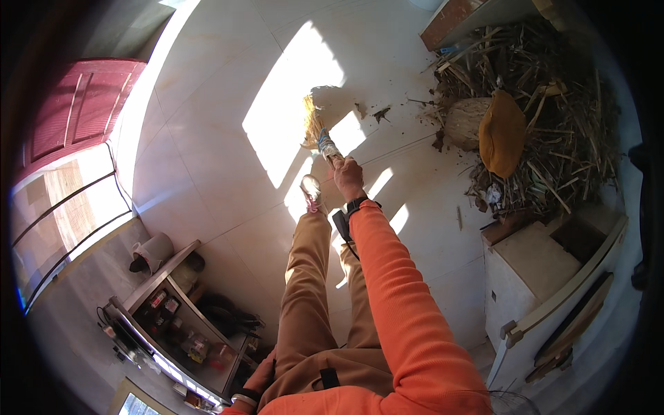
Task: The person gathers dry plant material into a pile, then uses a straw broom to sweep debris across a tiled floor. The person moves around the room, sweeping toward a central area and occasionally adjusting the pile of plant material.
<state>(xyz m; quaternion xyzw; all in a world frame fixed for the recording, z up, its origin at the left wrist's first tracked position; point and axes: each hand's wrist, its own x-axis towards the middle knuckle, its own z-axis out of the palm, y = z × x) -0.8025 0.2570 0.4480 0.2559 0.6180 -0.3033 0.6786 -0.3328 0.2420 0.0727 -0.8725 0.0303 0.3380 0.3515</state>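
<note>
My right hand (pixel 348 175) grips the bound handle of a short straw broom (pixel 328 146), wrapped in blue and pale material. The yellow bristles point away from me and are partly washed out by a bright sunlit patch on the tiled floor (pixel 218 171). Dark scraps of dry leaf (pixel 381 114) lie just right of the bristles. Low at the left, my left hand (pixel 263 371) rests against the side of my brown trousers (pixel 306 311); its fingers are partly hidden. One light shoe (pixel 311 188) stands near the broom handle.
Dry stalks (pixel 555 179) are heaped at the right, around a log (pixel 463 123) with a mustard-coloured cushion (pixel 501 136). A pale boxy structure (pixel 537 259) stands nearer on that side. Shelving (pixel 171 280) with jars and a white bucket (pixel 157 250) flank me left, below a red door panel (pixel 85 109).
</note>
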